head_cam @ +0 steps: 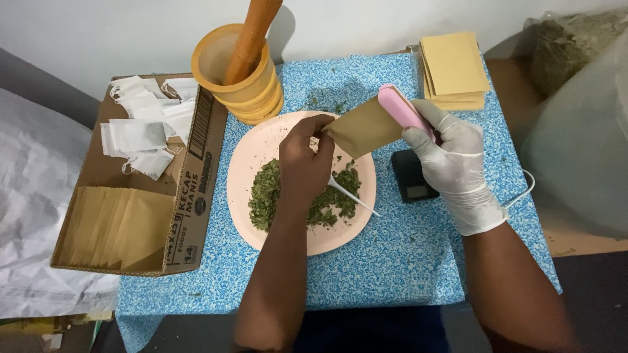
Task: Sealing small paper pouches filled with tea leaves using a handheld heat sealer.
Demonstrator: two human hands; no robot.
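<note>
Left hand (306, 157), bare, pinches the left edge of a brown paper pouch (364, 128) between thumb and fingers, closed on it. A white plastic spoon (350, 195) pokes out from under this hand; whether the hand also grips it cannot be told. Right hand (453, 163), in a white glove, is wrapped shut around a pink handheld device (402, 111) that sits along the pouch's right edge. Pouch hangs tilted in the air above the upper right part of a pink plate (261, 147).

Plate lies on a blue speckled mat (392, 261) and carries a heap of chopped green leaves (265, 193). Left forearm crosses the plate and hides the middle of the heap. Just behind the plate: a yellow mortar (239, 75) with a wooden pestle (252, 33) leaning in it. Small black scale (412, 176) sits just right of the plate, partly covered by the gloved hand. Stack of tan envelopes (453, 68) at the far right corner of the mat. Cardboard box (196, 170) to the left holds white filter bags (140, 134) and more brown pouches (118, 225). Clear bag of dried herbs (569, 39) at upper right.
</note>
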